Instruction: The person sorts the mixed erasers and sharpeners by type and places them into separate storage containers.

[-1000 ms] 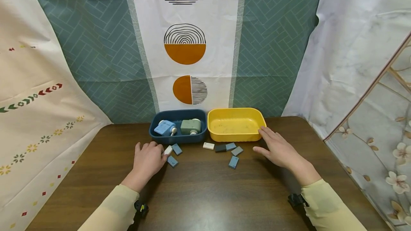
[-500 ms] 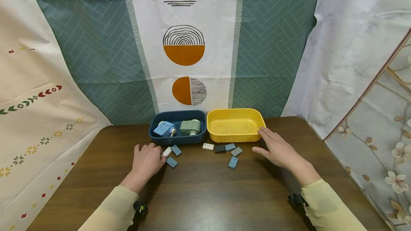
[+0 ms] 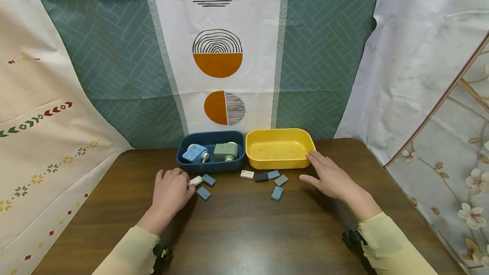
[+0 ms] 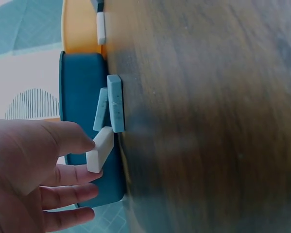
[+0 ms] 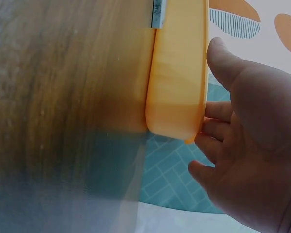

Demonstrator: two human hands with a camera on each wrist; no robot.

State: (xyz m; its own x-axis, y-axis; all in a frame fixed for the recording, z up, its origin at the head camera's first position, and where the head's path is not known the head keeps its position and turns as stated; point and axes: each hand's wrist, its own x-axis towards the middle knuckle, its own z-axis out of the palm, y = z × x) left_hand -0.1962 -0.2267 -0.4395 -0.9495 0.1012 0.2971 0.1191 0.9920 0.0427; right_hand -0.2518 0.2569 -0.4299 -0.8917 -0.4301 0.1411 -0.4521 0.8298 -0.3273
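Head view: I'm resting my left hand [image 3: 170,191] palm down on the dark wood-grain table [image 3: 244,232], thumb tip touching the white block [image 3: 196,180], not gripping it, fingers loosely bent. Two flat grey-blue blocks [image 3: 206,186] are lying just beside it. My right hand [image 3: 331,177] is lying flat, fingers straight, fingertips touching the near right corner of the yellow tray [image 3: 280,148]. A blue tray [image 3: 211,151], smooth plastic with rounded corners, is sitting against the yellow one at the table's back edge, holding a blue toy [image 3: 196,153] and a green toy [image 3: 226,152]. More small rectangular blocks [image 3: 267,178] are scattered in front of the yellow tray. Broad bare wood is lying between my forearms.

Left wrist: my thumb [image 4: 62,138] is pressing on the matte white block [image 4: 99,149], which is leaning against the blue tray [image 4: 82,97] wall; the speckled blue blocks [image 4: 113,103] are just past it.

Right wrist: my fingers [image 5: 211,131] are touching the glossy yellow tray [image 5: 179,73] rim, hand open; blurred table [image 5: 67,97] is filling the left side.
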